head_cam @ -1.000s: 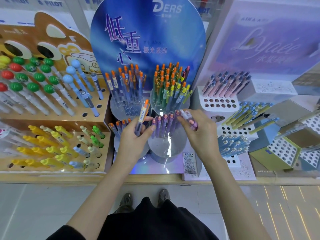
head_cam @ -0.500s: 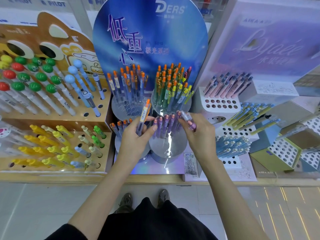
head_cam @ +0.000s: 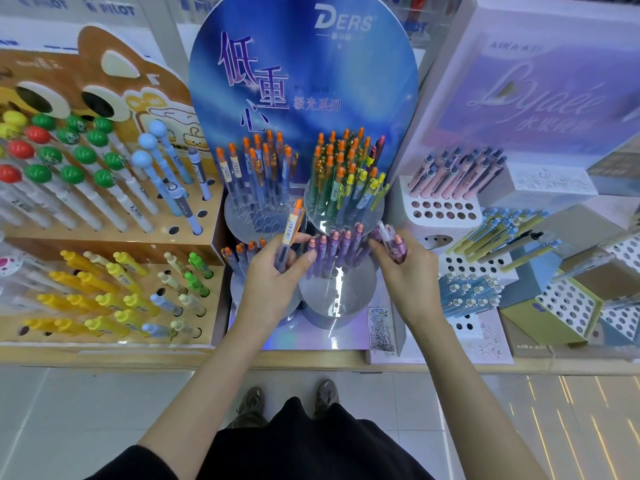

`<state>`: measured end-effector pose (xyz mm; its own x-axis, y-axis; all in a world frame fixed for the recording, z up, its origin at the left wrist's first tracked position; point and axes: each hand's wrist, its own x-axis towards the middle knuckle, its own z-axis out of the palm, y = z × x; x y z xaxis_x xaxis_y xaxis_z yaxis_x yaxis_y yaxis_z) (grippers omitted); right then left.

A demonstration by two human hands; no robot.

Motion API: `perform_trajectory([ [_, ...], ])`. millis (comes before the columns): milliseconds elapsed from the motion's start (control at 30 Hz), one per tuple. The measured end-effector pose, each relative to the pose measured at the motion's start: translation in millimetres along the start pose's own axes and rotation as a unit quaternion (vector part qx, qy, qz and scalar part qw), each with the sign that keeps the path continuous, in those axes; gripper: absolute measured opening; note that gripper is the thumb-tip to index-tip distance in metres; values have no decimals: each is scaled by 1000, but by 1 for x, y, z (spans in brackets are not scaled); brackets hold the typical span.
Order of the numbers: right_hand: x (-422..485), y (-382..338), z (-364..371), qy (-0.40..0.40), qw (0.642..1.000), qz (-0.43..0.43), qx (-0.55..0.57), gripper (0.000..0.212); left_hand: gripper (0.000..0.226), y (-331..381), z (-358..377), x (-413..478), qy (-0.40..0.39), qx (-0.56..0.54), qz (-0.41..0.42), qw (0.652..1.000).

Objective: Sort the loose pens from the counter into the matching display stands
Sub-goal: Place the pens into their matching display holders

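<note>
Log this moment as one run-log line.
left hand: grips orange-capped blue plastic pen | right hand: grips small purple pen bundle | both at blue DERS display stand

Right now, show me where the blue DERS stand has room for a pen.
Empty holes show on the back-left disc, between its orange-capped pens and the left hand. The front-right disc is bare in front of its purple pens. The back-right disc is packed with green and yellow pens. The left hand hides most of the front-left disc.
</note>
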<state>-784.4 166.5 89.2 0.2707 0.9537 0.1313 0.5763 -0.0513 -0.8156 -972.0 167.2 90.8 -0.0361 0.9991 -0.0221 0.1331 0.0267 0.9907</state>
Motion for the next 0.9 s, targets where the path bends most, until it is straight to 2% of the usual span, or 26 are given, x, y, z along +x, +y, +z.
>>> perform_trajectory([
  [133, 2, 0, 0, -19, 1000, -1, -3, 10, 22, 1, 0, 0, -3, 1, 2, 1000],
  [333, -8, 5, 9, 64, 997, -42, -25, 17, 22, 1, -1, -1, -1, 4, 3, 1000],
  [500, -8, 8, 11, 66, 996, -53, 1, 19, 23, 1, 1, -1, 5, 3, 3, 1000],
  [600, -10, 10, 12, 68, 993, -97, -11, 9, 23, 1, 1, -2, 6, -2, 3, 1000],
  [767, -17, 12, 14, 96, 986, -132, -22, 11, 22, 2, 2, -2, 8, -2, 4, 1000],
  [833, -17, 11, 13, 90, 988, -123, -15, 10, 23, 1, 2, -2, 9, 0, 5, 1000],
  [900, -12, 9, 11, 67, 995, -74, 0, 11, 24, 1, 3, -3, 9, 2, 9, 1000],
])
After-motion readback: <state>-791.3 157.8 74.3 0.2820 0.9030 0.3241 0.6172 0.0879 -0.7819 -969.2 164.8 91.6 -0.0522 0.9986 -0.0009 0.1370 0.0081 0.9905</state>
